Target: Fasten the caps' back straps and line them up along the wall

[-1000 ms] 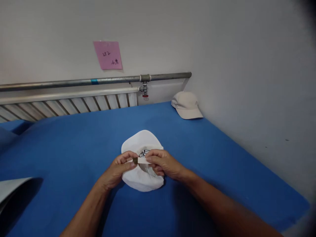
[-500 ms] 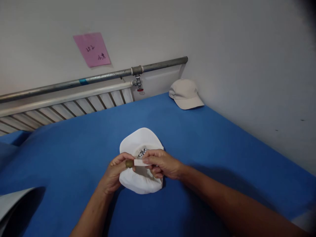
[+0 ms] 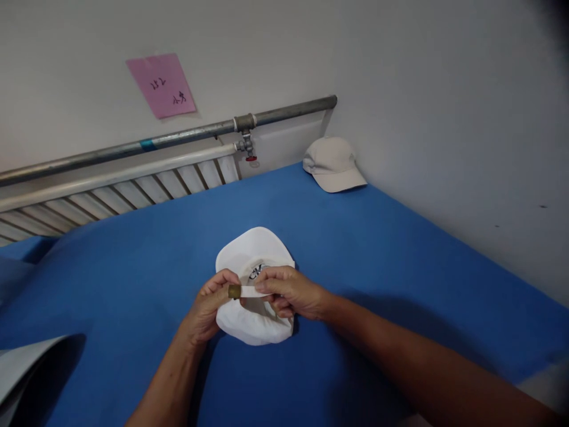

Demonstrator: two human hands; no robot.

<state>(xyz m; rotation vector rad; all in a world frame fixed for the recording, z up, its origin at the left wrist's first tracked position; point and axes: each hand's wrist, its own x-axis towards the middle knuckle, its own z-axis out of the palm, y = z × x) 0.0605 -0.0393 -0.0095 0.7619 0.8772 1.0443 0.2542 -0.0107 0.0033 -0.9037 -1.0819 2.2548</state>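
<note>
The left grip (image 3: 207,308) pinches a brass-coloured buckle (image 3: 234,291) between thumb and fingers. The right grip (image 3: 293,292) pinches the white strap (image 3: 249,291), which spans the gap between the two grips. The white cap (image 3: 255,326) is positioned beneath and between both grips, over the blue surface (image 3: 146,267); its brim extends beyond them, its crown toward the near side. A beige cap (image 3: 332,165) rests beyond and right of the right grip, well apart, beside the wall (image 3: 444,118).

2 hands (image 3: 208,309) (image 3: 297,290) pinch a white cap's (image 3: 255,329) strap (image 3: 249,291) (and buckle (image 3: 234,291)).
</note>
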